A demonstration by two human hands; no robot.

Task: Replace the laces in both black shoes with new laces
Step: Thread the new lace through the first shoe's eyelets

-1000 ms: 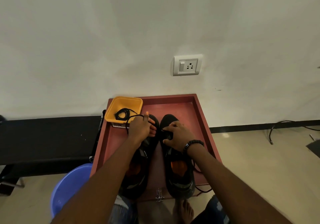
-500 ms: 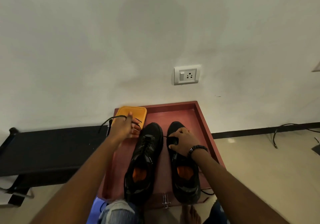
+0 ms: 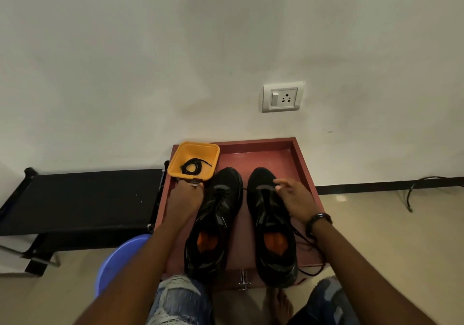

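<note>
Two black shoes with orange insoles stand side by side, toes to the wall, on a reddish-brown tray (image 3: 298, 159). The left shoe (image 3: 216, 219) has laces across its tongue. A loose black lace (image 3: 310, 247) trails from the right shoe (image 3: 271, 227) over the tray's front right edge. A coiled black lace (image 3: 192, 168) lies in a yellow container (image 3: 200, 150) at the tray's far left corner. My left hand (image 3: 184, 199) sits just below the container, beside the left shoe, fingers loosely curled with nothing seen in them. My right hand (image 3: 295, 199) hovers over the right shoe's forefoot with fingers spread.
A black bench (image 3: 80, 199) stands to the left of the tray, and a blue plastic stool (image 3: 120, 259) is near my left knee. A wall socket (image 3: 282, 97) is above the tray. A cable (image 3: 411, 191) lies on the floor at the right. My knees and a bare foot are at the bottom.
My left hand came down from the container's left side to beside the left shoe; the lace it held up now lies coiled in the container. My right hand loosened from the right shoe's toe.
</note>
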